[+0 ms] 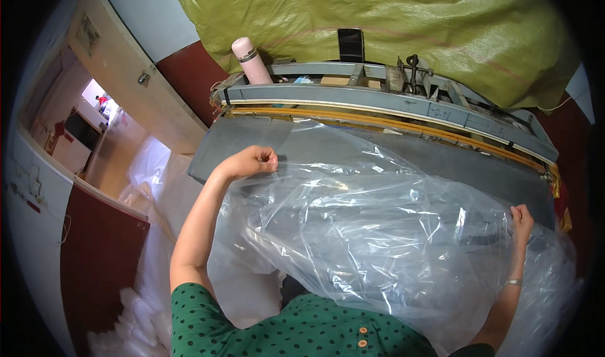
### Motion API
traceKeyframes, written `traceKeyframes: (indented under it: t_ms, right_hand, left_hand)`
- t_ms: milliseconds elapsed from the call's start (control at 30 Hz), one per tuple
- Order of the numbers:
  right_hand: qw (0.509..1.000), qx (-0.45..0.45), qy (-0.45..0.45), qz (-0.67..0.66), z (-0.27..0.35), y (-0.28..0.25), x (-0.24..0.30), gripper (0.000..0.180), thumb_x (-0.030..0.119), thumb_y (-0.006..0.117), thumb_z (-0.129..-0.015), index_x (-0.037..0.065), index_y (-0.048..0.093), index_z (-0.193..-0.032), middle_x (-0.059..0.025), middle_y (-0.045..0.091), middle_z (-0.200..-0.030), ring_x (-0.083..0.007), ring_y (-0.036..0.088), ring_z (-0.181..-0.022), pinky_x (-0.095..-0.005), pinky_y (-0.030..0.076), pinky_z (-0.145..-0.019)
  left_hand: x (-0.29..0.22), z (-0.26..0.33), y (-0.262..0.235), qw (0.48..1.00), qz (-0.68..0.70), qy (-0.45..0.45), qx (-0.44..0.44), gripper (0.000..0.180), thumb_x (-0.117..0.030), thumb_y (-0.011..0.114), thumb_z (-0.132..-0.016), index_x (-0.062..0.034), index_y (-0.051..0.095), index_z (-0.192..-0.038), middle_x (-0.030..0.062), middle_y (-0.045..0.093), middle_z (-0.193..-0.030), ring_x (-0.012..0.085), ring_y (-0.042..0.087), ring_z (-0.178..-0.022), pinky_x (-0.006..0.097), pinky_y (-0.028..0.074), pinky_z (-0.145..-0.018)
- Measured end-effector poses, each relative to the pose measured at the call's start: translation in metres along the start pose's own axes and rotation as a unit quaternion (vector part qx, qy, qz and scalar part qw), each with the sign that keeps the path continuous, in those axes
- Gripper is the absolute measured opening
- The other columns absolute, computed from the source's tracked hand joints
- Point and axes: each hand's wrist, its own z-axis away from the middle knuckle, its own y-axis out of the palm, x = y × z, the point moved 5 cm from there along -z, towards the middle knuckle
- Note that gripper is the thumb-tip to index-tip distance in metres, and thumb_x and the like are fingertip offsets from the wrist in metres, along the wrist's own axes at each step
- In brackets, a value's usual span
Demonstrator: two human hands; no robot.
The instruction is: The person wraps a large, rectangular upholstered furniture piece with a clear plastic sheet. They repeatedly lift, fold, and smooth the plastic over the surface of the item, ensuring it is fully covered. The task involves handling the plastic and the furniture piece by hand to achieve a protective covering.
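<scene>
A large sheet of clear plastic film [378, 221] stretches between my two hands, wrinkled and shiny, its far part lying over a dark grey work surface [239, 136]. My left hand [255, 161] is closed in a pinch on the film near the surface's left part. Far to the right, my right hand [522, 221] is closed too, gripping the film by its right side. The near part of the sheet hangs down in front of my body. Whether the film is one layer or two, I cannot tell.
Behind the surface runs a long grey metal frame [391, 103] with an orange-yellow strip [378, 121]. A pink flask [251, 61] and a black phone [351, 45] stand there. Green-yellow sheeting [403, 10] covers the back. Left are an open door [126, 61] and piled plastic [135, 319].
</scene>
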Motion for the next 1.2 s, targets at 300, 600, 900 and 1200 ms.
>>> traceKeyframes:
  t_ms: [300,600,900,1200]
  right_hand:
    - [1.000,-0.001,-0.014,-0.006,0.001,0.000,-0.004,0.019,0.013,0.063,-0.080,0.001,0.051,-0.072,-0.0025,0.038,-0.056,-0.0095,0.034,-0.053,-0.0253,0.030,-0.048]
    - [1.000,-0.013,-0.023,0.004,0.002,-0.004,0.009,0.020,0.009,0.063,-0.080,0.000,0.049,-0.070,-0.0031,0.039,-0.056,-0.0103,0.033,-0.051,-0.0257,0.029,-0.047]
    - [1.000,-0.008,-0.009,0.011,0.002,-0.005,0.000,0.020,0.012,0.064,-0.080,0.001,0.049,-0.071,-0.0029,0.037,-0.056,-0.0099,0.033,-0.051,-0.0256,0.029,-0.047]
    - [0.999,-0.021,-0.020,0.018,0.003,-0.001,0.005,0.021,0.012,0.064,-0.080,0.001,0.049,-0.070,-0.0033,0.037,-0.056,-0.0103,0.033,-0.051,-0.0259,0.029,-0.047]
  left_hand:
    - [-0.026,-0.017,0.003,0.982,0.153,0.000,0.114,0.022,-0.008,0.061,-0.083,-0.0016,0.055,-0.103,-0.0028,0.056,-0.081,0.0061,0.051,-0.080,0.021,0.042,-0.073]
    - [0.015,-0.048,-0.036,0.980,-0.120,0.039,-0.151,0.009,-0.002,0.054,-0.083,-0.0033,0.060,-0.091,0.0003,0.061,-0.074,0.0092,0.054,-0.070,0.024,0.044,-0.067]
    - [-0.007,-0.075,-0.002,0.996,0.087,-0.007,0.021,0.035,-0.031,0.045,-0.094,0.0005,0.059,-0.087,0.0057,0.062,-0.075,0.0116,0.057,-0.069,0.025,0.046,-0.067]
    - [-0.001,-0.017,-0.019,1.000,-0.003,-0.009,-0.022,0.015,-0.016,0.060,-0.085,-0.0014,0.062,-0.081,0.0000,0.062,-0.080,0.0083,0.053,-0.077,0.025,0.043,-0.072]
